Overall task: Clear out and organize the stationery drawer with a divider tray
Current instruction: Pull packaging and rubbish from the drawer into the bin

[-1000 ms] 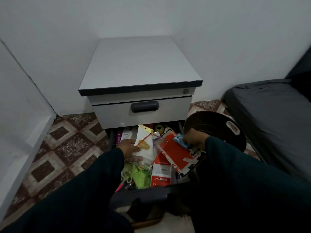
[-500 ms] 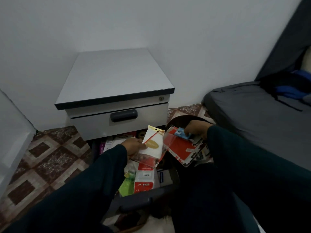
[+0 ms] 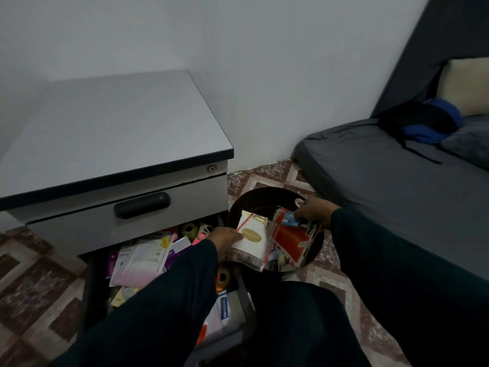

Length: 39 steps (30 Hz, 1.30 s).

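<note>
The lower drawer [image 3: 91,276] of a grey cabinet [image 3: 111,133] stands pulled out, full of mixed stationery: a pink and white packet [image 3: 140,260], tape rolls [image 3: 189,230] and small boxes. My left hand [image 3: 225,238] grips a white packet with a gold oval label [image 3: 251,238]. My right hand [image 3: 315,210] holds red and white packets [image 3: 291,239] together with a small blue item [image 3: 289,221]. Both bundles hang over a round dark bin [image 3: 238,205] to the right of the drawer. No divider tray is in sight.
The upper drawer [image 3: 132,205] with a dark handle is closed. A grey mattress [image 3: 397,176] with a blue and black cloth [image 3: 423,125] lies on the right. Patterned floor tiles [image 3: 31,287] surround the cabinet. My dark sleeves cover the drawer's front part.
Both hands lifted their packets out of the drawer and carried them to the right, over the dark bin. The camera turned right too.
</note>
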{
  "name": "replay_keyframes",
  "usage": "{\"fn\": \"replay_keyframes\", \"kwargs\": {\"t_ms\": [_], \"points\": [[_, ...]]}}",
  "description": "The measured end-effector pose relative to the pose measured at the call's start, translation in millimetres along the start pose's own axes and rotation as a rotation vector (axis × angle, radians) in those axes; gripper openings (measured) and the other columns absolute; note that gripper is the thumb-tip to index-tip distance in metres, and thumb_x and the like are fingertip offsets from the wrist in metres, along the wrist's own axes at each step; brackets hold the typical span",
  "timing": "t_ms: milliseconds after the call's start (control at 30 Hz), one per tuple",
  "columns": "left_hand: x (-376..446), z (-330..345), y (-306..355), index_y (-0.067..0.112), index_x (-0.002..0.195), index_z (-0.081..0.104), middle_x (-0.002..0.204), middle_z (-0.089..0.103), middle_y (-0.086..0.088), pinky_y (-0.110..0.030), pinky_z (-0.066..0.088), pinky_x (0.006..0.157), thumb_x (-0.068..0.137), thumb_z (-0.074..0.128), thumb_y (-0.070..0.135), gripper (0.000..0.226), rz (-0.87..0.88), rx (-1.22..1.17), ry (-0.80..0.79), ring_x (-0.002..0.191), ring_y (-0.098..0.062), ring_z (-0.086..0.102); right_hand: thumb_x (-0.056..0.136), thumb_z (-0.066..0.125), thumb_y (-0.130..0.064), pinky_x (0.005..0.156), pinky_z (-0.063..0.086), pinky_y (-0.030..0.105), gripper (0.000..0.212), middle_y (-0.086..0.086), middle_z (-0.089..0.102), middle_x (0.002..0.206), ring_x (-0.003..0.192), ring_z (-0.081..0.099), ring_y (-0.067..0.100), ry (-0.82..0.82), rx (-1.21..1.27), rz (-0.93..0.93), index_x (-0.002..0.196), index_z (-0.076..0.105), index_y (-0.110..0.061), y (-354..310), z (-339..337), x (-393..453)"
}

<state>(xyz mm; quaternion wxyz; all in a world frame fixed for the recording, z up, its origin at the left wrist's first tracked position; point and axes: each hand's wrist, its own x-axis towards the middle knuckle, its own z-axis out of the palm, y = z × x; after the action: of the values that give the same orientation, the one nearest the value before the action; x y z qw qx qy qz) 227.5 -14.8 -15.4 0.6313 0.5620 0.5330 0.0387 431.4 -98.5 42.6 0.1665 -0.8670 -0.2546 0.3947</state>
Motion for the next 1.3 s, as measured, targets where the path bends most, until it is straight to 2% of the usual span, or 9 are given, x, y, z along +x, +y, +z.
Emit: {"fn": "replay_keyframes", "kwargs": {"t_ms": [100,200,433,533,667,733,867,1200,1300], "points": [[11.7,6.4,11.9,0.008,0.130,0.051,0.130,0.053,-0.017,-0.041,0.054,0.082,0.092,0.059,0.022,0.042,-0.033,-0.073,-0.031,0.108,-0.029,0.056,0.089,0.061,-0.011,0.048,0.052,0.030,0.025,0.018,0.058,0.099,0.072,0.058,0.027,0.017,0.110,0.004,0.110,0.055,0.001,1.3,-0.6,13.6],[18.6,5.1,20.9,0.013,0.144,0.036,0.145,0.039,-0.011,-0.039,0.047,0.090,0.091,0.060,0.028,0.060,-0.003,-0.043,0.006,0.131,-0.029,0.039,0.092,0.059,-0.019,0.056,0.053,0.036,0.034,0.016,0.051,0.103,0.079,0.056,0.027,0.065,0.208,-0.018,0.120,0.047,-0.003,1.2,-0.5,21.9],[16.7,-14.9,6.1,0.009,0.129,0.051,0.125,0.053,-0.012,-0.034,0.047,0.082,0.093,0.057,0.028,0.040,0.030,-0.049,0.049,0.101,-0.023,0.054,0.093,0.059,-0.022,0.062,0.052,0.033,0.043,0.013,0.051,0.105,0.086,0.055,0.025,0.035,0.149,-0.048,0.128,0.046,-0.001,-6.3,14.7,18.5],[6.6,-30.2,-3.5,0.008,0.120,0.055,0.118,0.054,-0.012,-0.035,0.048,0.081,0.093,0.057,0.026,0.032,0.031,-0.055,0.059,0.097,-0.024,0.054,0.093,0.059,-0.024,0.069,0.055,0.035,0.039,0.014,0.054,0.101,0.071,0.055,0.021,-0.002,0.122,-0.066,0.123,0.049,-0.001,-14.2,25.7,9.9],[-15.7,-56.2,-16.7,0.009,0.123,0.053,0.113,0.052,-0.008,-0.035,0.046,0.084,0.094,0.056,0.024,0.032,0.028,-0.056,0.062,0.104,-0.027,0.055,0.093,0.059,-0.022,0.057,0.051,0.031,0.034,0.015,0.055,0.102,0.068,0.055,0.020,-0.066,0.098,-0.115,0.120,0.050,-0.002,-27.4,44.1,-4.8],[-27.6,-73.0,-26.4,0.008,0.122,0.054,0.108,0.054,-0.008,-0.032,0.048,0.077,0.095,0.055,0.023,0.031,0.032,-0.042,0.085,0.091,-0.023,0.057,0.093,0.059,-0.021,0.057,0.050,0.031,0.032,0.013,0.055,0.095,0.067,0.054,0.020,-0.107,0.112,-0.132,0.118,0.051,-0.002,-36.3,56.7,-12.6],[-45.6,-108.5,-54.5,0.016,0.095,0.055,0.085,0.056,-0.001,-0.024,0.045,0.063,0.093,0.057,0.024,0.008,0.000,-0.066,0.137,0.069,-0.013,0.053,0.093,0.058,-0.017,0.057,0.049,0.033,0.023,0.010,0.052,0.084,0.064,0.052,0.022,-0.180,0.115,-0.172,0.110,0.052,-0.002,-51.4,88.9,-27.1],[-59.1,-171.4,-147.5,0.003,0.110,0.059,0.095,0.056,-0.013,-0.026,0.044,0.056,0.089,0.064,0.020,0.028,-0.051,0.115,0.330,0.071,-0.023,0.055,0.092,0.060,-0.019,0.050,0.050,0.024,0.016,0.007,0.056,0.082,0.069,0.058,0.017,-0.325,-0.004,-0.108,0.098,0.055,-0.006,-49.9,191.2,-42.6],[-57.1,-175.0,-164.7,0.000,0.122,0.056,0.117,0.061,-0.020,-0.032,0.047,0.083,0.088,0.064,0.019,0.039,0.031,0.334,0.440,0.106,-0.032,0.060,0.088,0.064,-0.024,0.063,0.053,0.031,0.024,0.010,0.060,0.091,0.079,0.060,0.021,-0.346,-0.053,-0.097,0.103,0.056,-0.008,-40.4,213.7,-36.6]]}}
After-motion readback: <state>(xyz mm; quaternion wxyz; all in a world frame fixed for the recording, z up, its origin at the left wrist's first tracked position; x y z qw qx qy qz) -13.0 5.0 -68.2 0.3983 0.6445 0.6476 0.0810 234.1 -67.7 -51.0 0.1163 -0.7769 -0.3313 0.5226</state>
